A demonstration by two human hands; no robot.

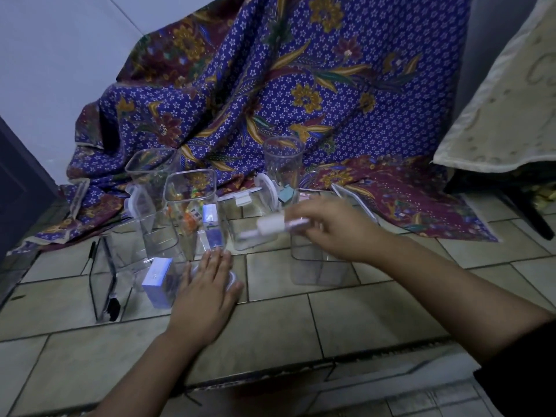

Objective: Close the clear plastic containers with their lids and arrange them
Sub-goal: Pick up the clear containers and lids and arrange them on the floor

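Several clear plastic containers stand on the tiled floor. My left hand (210,281) lies flat, fingers spread, on top of a low clear container (231,279) beside a small blue box (158,281). My right hand (331,228) holds a clear lid with a white clip (270,227), blurred, just above an open square container (319,269). A tall open container (192,215) behind my left hand holds colourful items and a blue box. Another tall open container (152,173) and a round open jar (282,161) stand further back.
A purple patterned cloth (270,85) drapes the back and spreads over the floor. Loose lids (267,191) lean near the cloth. A clear case with a black brush (105,281) stands left. A cream cloth over furniture (505,121) hangs right. A floor ledge (301,371) runs near me.
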